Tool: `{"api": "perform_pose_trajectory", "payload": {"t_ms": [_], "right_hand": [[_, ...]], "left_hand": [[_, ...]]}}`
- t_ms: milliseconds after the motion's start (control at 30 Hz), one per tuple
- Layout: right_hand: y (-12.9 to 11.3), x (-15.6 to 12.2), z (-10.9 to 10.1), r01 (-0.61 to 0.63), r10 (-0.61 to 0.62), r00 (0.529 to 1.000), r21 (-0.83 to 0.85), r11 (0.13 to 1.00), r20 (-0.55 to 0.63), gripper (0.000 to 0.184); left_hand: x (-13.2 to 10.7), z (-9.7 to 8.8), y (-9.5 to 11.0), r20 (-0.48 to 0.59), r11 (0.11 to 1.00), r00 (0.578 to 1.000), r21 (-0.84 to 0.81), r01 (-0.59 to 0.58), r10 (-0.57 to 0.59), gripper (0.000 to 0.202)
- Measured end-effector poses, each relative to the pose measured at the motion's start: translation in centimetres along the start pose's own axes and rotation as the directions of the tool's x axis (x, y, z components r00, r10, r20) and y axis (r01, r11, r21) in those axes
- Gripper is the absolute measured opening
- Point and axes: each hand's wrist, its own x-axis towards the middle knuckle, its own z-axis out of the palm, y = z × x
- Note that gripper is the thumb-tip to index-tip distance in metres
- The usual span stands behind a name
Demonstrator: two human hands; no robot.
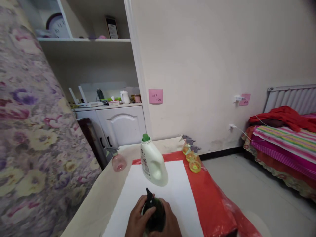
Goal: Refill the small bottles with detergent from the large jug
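Observation:
A dark green bottle with a black pump top (156, 214) stands between my hands at the near edge of the white sheet (177, 194). My left hand (139, 215) wraps its left side, with the thumb laid across the front. On the other side my right hand (170, 219) grips it; some of those fingers are hidden. Just beyond stands a pale green jug with a handle (154, 164), a green piece (145, 137) at its mouth.
A pink spray bottle (118, 163) stands at the table's left. Several spray bottles with yellow liquid (195, 164) line the right side on a red cover (206, 192). A floral curtain (37, 131) hangs at left; a bed (283, 144) is at right.

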Motion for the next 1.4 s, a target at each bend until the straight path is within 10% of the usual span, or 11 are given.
{"api": "perform_pose_trajectory", "payload": {"t_ms": [200,467,733,1167,1400], "right_hand": [[-1.2,0.1,-0.4,0.020,-0.020,1.000,-0.002,1.000,-0.004,0.084],[-0.4,-0.1,-0.7,0.033,-0.032,0.998,-0.014,0.999,0.051,0.093],[-2.5,0.1,-1.0,0.089,-0.089,0.996,0.022,0.996,0.025,0.084],[-2.1,0.2,-1.0,0.037,-0.039,0.998,0.036,0.999,0.049,0.098],[-2.3,0.1,-0.7,0.035,-0.035,0.999,-0.044,0.998,0.009,0.078]], "left_hand": [[-0.5,2.0,0.1,-0.229,0.994,0.974,0.109,0.023,0.002,0.030],[-0.3,0.6,0.7,-0.011,0.995,0.999,-0.089,0.041,-0.042,0.033],[-0.8,2.1,-1.0,-0.101,0.996,0.992,-0.048,0.075,-0.080,0.041],[1.1,-0.6,-1.6,0.143,0.986,0.989,-0.154,0.058,-0.036,0.038],[-0.9,2.3,-0.9,-0.197,0.998,0.979,-0.003,0.055,-0.055,0.040]]}}
